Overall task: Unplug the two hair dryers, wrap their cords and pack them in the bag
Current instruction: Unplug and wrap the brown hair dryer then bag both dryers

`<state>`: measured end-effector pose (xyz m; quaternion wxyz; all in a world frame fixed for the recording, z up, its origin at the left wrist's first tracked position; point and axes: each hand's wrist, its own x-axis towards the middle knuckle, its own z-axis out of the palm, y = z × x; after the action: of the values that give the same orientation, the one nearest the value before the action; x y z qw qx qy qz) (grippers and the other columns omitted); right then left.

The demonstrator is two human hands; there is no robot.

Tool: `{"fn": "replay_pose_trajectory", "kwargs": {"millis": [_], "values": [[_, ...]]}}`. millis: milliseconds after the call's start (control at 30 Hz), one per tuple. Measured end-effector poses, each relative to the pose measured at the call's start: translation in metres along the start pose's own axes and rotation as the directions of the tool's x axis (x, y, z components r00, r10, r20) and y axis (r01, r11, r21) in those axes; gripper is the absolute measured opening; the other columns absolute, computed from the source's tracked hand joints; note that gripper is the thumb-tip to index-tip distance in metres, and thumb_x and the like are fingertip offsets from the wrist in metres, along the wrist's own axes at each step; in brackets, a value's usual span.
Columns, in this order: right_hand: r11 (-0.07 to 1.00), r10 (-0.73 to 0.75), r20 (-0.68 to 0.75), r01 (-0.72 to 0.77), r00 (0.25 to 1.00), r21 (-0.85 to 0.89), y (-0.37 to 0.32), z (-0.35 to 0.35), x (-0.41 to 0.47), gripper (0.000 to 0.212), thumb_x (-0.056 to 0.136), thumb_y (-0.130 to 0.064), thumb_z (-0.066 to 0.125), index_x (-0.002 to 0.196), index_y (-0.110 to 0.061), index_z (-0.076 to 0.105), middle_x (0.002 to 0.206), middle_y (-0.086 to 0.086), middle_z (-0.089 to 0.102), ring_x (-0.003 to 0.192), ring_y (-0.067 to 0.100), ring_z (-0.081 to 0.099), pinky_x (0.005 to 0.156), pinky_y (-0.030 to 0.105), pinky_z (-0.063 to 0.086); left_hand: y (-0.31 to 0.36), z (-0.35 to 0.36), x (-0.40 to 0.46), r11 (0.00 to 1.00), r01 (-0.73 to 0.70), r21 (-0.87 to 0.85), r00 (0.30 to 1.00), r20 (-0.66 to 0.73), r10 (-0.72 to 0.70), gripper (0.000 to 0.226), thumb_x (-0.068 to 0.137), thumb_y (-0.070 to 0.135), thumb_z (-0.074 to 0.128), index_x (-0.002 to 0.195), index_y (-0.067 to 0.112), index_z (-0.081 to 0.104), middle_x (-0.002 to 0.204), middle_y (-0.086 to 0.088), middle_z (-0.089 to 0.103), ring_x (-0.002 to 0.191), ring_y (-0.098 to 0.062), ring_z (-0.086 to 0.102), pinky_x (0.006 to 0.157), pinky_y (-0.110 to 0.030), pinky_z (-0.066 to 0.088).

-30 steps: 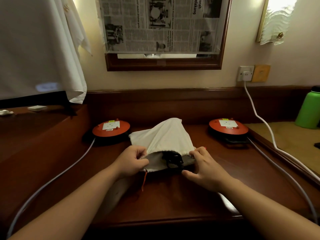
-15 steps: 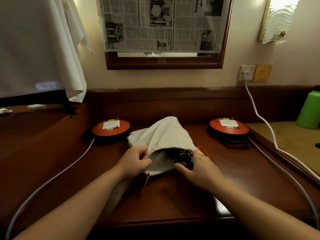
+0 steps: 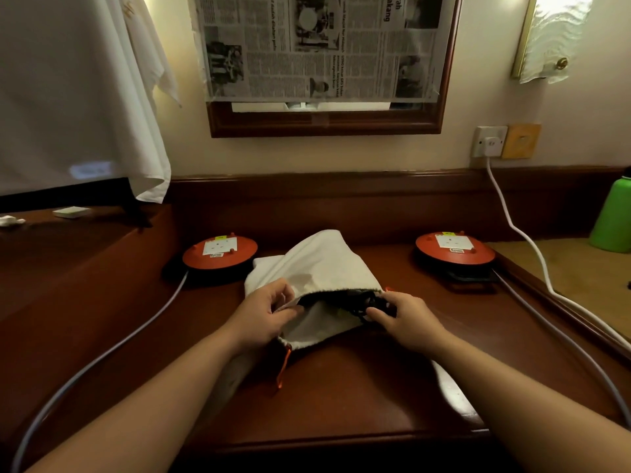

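Nearest, at 6 o'clock on the dark wooden tabletop (image 3: 341, 397), an orange drawstring (image 3: 284, 368) trailing from the lower rim of the bag (image 3: 324, 268). Just beyond, left hand (image 3: 263, 315) at about 9 o'clock of the bag mouth, grip closed on the upper cloth edge, pinching and lifting it to hold the opening wide. At 3 o'clock of the mouth, right hand (image 3: 406, 319) with grip curled around something black, seemingly a hair dryer (image 3: 355, 300) with its cord, half inside the bag; only dark shapes visible, so number of dryers inside impossible to tell. Probably the last step, pushing the load fully in. For doing it well: keep the left pinch high so the rim does not fold under, push the dark bundle deep toward the closed end at 12 o'clock, tuck any loose cord loop inside before letting go, then find both orange strings for closing. Further away, two orange cable reels, one at 10 o'clock (image 3: 220, 256) and one at 2 o'clock (image 3: 456, 252), well apart from the bag, each with a grey cable running toward the viewer. Farthest, on the wall at 1 o'clock, a socket (image 3: 490, 141) with a white plug and white cord.
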<state>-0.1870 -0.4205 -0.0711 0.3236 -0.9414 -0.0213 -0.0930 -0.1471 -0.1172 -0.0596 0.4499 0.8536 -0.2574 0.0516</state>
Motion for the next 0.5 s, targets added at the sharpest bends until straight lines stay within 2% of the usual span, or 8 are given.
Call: {"fn": "replay_pose_trajectory", "kwargs": {"millis": [100,167,233,267,300,367,433,500], "values": [[0.997,0.051,-0.195,-0.062,0.979,-0.052,0.002,-0.005,0.003,0.041,0.085,-0.052,0.079,0.101,-0.024,0.054,0.101,-0.008,0.052,0.083,0.012,0.055,0.059,0.025,0.041,0.0,-0.005,-0.003,1.0,0.01,-0.014,0.998,0.06,-0.009,0.033,0.092,0.018,0.081,0.076,0.037,0.06,0.067,-0.003,0.056,0.062,-0.008,0.052,0.059,-0.023,0.048],[0.997,0.076,-0.169,-0.072,0.983,0.029,0.003,-0.008,0.011,0.048,0.087,-0.048,0.078,0.121,-0.024,0.053,0.116,-0.008,0.048,0.103,0.015,0.057,0.071,0.025,0.045,0.003,-0.009,-0.007,0.999,0.031,-0.027,0.993,0.119,-0.028,0.033,0.087,0.011,0.084,0.076,0.035,0.062,0.067,-0.001,0.061,0.063,-0.008,0.057,0.062,-0.024,0.05],[0.993,0.09,-0.065,-0.084,0.994,0.087,0.005,-0.009,0.022,0.053,0.094,-0.042,0.072,0.14,-0.029,0.052,0.133,-0.005,0.051,0.122,0.018,0.055,0.09,0.032,0.05,0.005,-0.011,-0.01,0.996,0.075,-0.039,0.982,0.176,-0.067,0.032,0.082,0.004,0.085,0.081,0.025,0.061,0.068,0.0,0.062,0.064,-0.008,0.059,0.062,-0.027,0.05],[0.988,0.103,-0.007,-0.102,0.995,0.115,0.005,-0.01,0.028,0.047,0.097,-0.04,0.068,0.141,-0.032,0.054,0.135,-0.004,0.056,0.119,0.018,0.059,0.091,0.034,0.052,0.006,-0.011,-0.011,0.995,0.101,-0.009,0.977,0.188,-0.097,0.033,0.08,0.002,0.084,0.083,0.022,0.058,0.069,0.003,0.059,0.064,-0.007,0.056,0.061,-0.027,0.048],[0.983,0.123,0.047,-0.128,0.991,0.134,0.004,-0.01,0.033,0.036,0.099,-0.038,0.063,0.135,-0.033,0.06,0.13,-0.002,0.063,0.109,0.018,0.064,0.086,0.034,0.054,0.005,-0.009,-0.012,0.989,0.132,0.059,0.973,0.183,-0.141,0.036,0.078,0.002,0.083,0.086,0.022,0.054,0.073,0.004,0.056,0.064,-0.007,0.052,0.06,-0.027,0.045],[0.974,0.164,0.115,-0.18,0.98,0.14,0.0,-0.011,0.04,0.017,0.103,-0.031,0.056,0.114,-0.027,0.069,0.11,0.004,0.072,0.084,0.018,0.066,0.07,0.034,0.054,0.002,-0.004,-0.014,0.951,0.236,0.198,0.956,0.128,-0.263,0.04,0.077,0.007,0.081,0.092,0.023,0.047,0.081,0.001,0.055,0.068,-0.012,0.05,0.059,-0.029,0.043],[0.973,0.181,0.132,-0.197,0.975,0.117,-0.002,-0.012,0.045,0.015,0.104,-0.026,0.054,0.104,-0.023,0.069,0.1,0.007,0.072,0.073,0.019,0.064,0.064,0.035,0.053,-0.001,0.0,-0.015,0.869,0.388,0.306,0.91,0.026,-0.415,0.043,0.077,0.02,0.082,0.101,0.025,0.047,0.095,-0.002,0.063,0.077,-0.016,0.058,0.063,-0.033,0.047],[0.973,0.187,0.134,-0.202,0.973,0.11,-0.002,-0.014,0.047,0.013,0.104,-0.025,0.056,0.103,-0.021,0.068,0.1,0.008,0.071,0.075,0.019,0.065,0.065,0.034,0.053,0.001,0.0,-0.017,0.741,0.515,0.431,0.835,-0.056,-0.547,0.057,0.081,0.042,0.082,0.121,0.021,0.049,0.118,-0.005,0.064,0.097,-0.021,0.064,0.071,-0.031,0.05]]}}
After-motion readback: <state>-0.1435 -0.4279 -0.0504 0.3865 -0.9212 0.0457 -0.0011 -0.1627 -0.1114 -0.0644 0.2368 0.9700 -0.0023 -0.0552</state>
